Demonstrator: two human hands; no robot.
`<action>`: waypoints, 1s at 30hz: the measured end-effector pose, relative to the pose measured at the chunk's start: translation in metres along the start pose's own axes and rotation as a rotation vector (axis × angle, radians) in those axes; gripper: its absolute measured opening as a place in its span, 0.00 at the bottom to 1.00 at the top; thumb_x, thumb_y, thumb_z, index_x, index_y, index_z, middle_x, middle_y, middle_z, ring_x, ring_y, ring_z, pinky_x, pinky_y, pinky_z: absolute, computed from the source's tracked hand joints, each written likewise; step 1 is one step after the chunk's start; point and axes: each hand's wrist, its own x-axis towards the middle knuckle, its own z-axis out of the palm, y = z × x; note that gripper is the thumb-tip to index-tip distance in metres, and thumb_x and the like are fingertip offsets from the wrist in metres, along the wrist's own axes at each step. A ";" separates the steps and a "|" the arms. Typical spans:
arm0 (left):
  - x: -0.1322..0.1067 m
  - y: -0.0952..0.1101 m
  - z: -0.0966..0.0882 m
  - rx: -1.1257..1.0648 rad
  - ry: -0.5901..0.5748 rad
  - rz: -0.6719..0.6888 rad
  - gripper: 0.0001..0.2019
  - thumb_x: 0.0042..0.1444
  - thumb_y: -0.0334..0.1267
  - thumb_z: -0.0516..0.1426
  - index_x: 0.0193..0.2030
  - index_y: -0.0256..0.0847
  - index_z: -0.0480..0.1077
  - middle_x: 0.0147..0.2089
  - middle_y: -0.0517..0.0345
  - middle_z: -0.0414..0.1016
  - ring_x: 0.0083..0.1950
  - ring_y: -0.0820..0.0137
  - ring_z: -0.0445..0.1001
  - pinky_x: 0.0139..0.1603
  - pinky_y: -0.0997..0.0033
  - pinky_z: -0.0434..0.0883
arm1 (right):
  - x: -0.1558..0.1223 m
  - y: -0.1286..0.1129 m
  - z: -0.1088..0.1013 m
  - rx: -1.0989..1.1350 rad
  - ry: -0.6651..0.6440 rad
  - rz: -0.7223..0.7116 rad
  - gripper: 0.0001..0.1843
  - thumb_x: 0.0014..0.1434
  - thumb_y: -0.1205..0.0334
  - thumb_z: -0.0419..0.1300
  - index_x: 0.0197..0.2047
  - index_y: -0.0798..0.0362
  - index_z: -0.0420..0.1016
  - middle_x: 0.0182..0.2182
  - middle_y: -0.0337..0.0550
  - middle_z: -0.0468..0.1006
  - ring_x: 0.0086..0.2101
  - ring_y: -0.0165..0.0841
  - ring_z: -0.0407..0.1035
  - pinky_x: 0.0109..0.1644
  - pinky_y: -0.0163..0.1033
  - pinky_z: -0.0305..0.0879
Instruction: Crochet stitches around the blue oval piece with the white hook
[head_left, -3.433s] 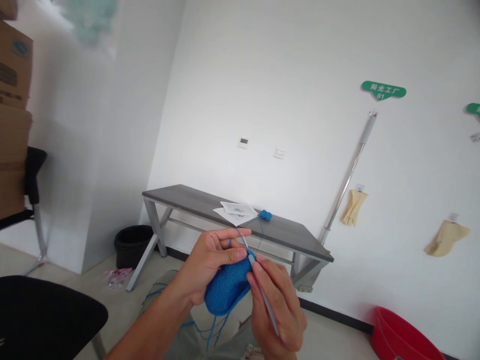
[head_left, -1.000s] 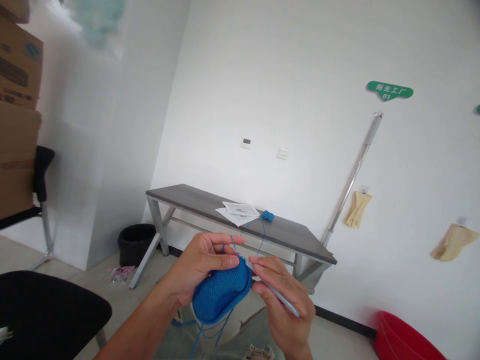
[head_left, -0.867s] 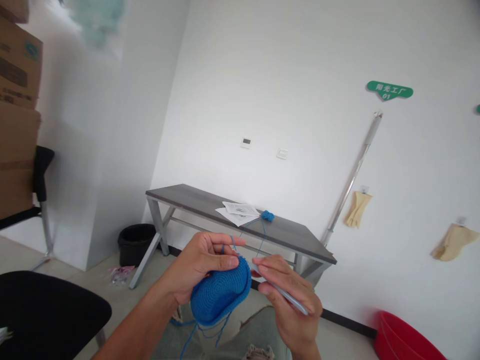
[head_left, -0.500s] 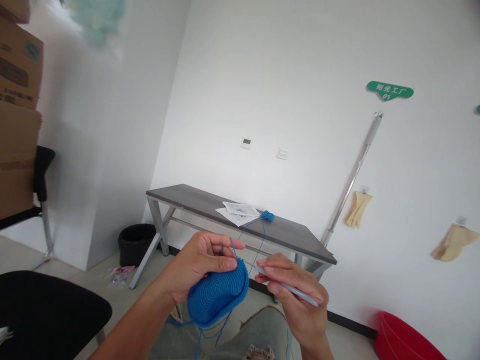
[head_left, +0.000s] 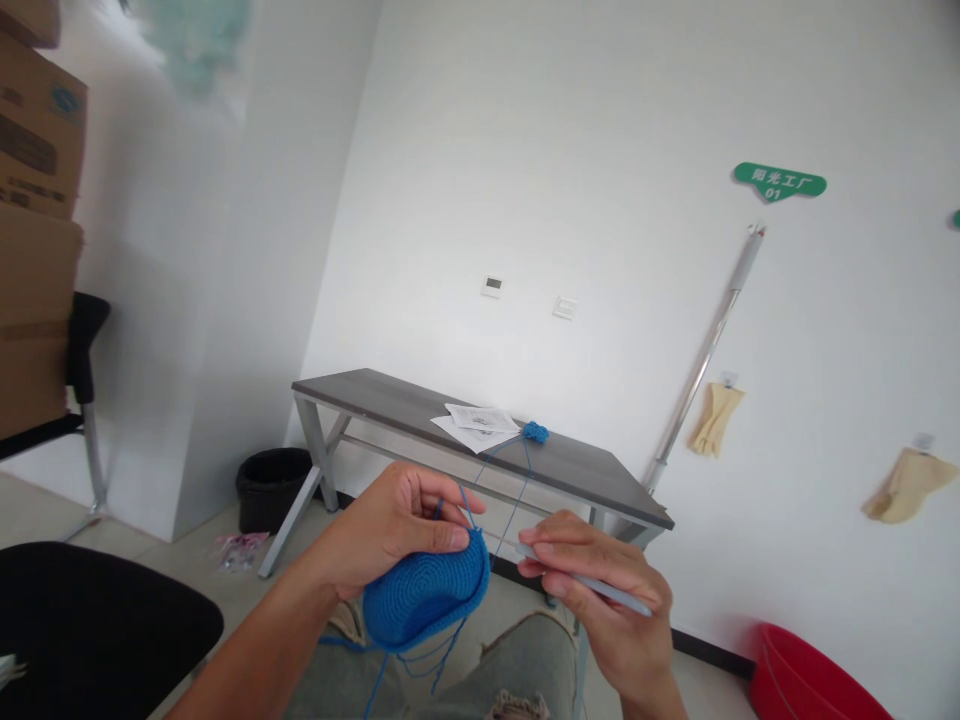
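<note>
My left hand pinches the top edge of a blue crocheted piece, cupped with a spiral of stitches. Blue yarn loops over that hand's forefinger. Between the fingers and thumb of my right hand is a grey-handled crochet hook, its thin shaft pointing left to the piece's edge. Loose yarn ends dangle below the piece above my knees. Two strands lead up to a small blue yarn ball on the table.
Ahead stands a grey table with printed sheets beside the yarn. A black bin is at its left, a black chair seat nearer me. A red tub sits at lower right; a pole leans on the wall.
My right hand and the hook have shifted a little right, away from the piece. My left hand and the crocheted piece have moved slightly left and tilted.
</note>
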 end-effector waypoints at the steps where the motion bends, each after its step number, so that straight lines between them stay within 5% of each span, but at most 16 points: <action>1: 0.000 0.000 0.000 0.010 -0.003 0.001 0.21 0.39 0.41 0.77 0.41 0.36 0.85 0.30 0.57 0.79 0.31 0.76 0.72 0.34 0.79 0.66 | 0.001 0.000 -0.001 -0.014 -0.010 -0.006 0.13 0.62 0.69 0.69 0.48 0.45 0.87 0.39 0.49 0.88 0.39 0.41 0.82 0.36 0.43 0.83; 8: -0.001 0.001 -0.002 0.103 -0.009 0.030 0.13 0.41 0.40 0.75 0.29 0.36 0.82 0.35 0.53 0.81 0.32 0.75 0.71 0.37 0.75 0.67 | 0.002 -0.001 -0.008 -0.050 -0.049 -0.012 0.12 0.64 0.68 0.68 0.48 0.45 0.87 0.38 0.48 0.88 0.40 0.40 0.83 0.41 0.43 0.81; 20: -0.003 0.005 0.000 0.096 -0.039 -0.001 0.11 0.41 0.37 0.75 0.31 0.37 0.83 0.36 0.54 0.84 0.32 0.74 0.72 0.34 0.75 0.66 | 0.008 -0.010 -0.013 -0.044 -0.090 0.055 0.08 0.62 0.65 0.70 0.44 0.46 0.89 0.34 0.49 0.88 0.37 0.42 0.83 0.37 0.44 0.82; 30: -0.004 0.004 0.001 0.081 -0.078 0.014 0.10 0.42 0.38 0.75 0.30 0.38 0.83 0.38 0.52 0.86 0.34 0.72 0.75 0.39 0.73 0.69 | -0.002 0.002 -0.013 0.251 0.013 0.272 0.07 0.63 0.59 0.69 0.42 0.49 0.89 0.35 0.50 0.87 0.27 0.35 0.80 0.28 0.39 0.81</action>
